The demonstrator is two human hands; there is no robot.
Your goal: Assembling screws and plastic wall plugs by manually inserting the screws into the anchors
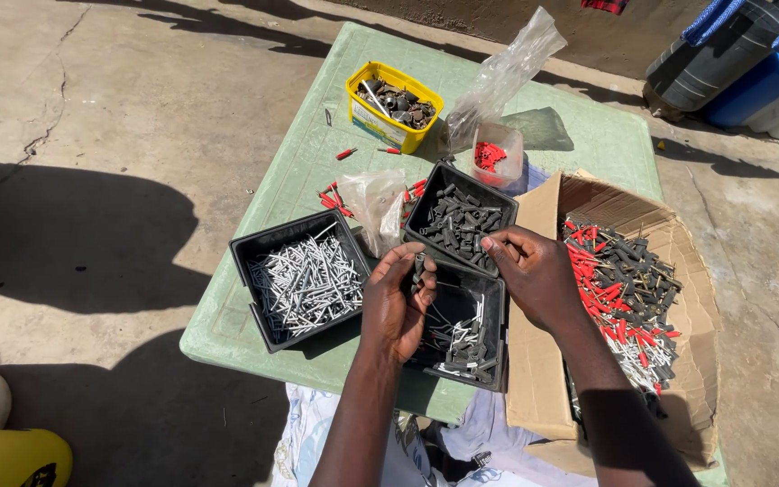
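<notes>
head view: left hand (pixel 396 302) pinches a small dark plug (pixel 419 267) over the near black tray (pixel 496 311) on the green desk (pixel 308 153); right hand (pixel 534 271) grips another at the far tray (pixel 507 209). best sorted one piece at a time, dropped low.

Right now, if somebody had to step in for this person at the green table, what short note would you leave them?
Left hand: holds a small dark piece over the near black tray; grip partly hidden.
Right hand: pinches another dark piece at the edge of the tray of grey plugs.
Things: silver nails fill the left black tray; the cardboard box on the right holds a mixed heap of red, grey and white pieces.
Done: three trays already hold separate kinds.
Left: the box heap is still large and mixed; loose red pieces lie on the table.
</notes>
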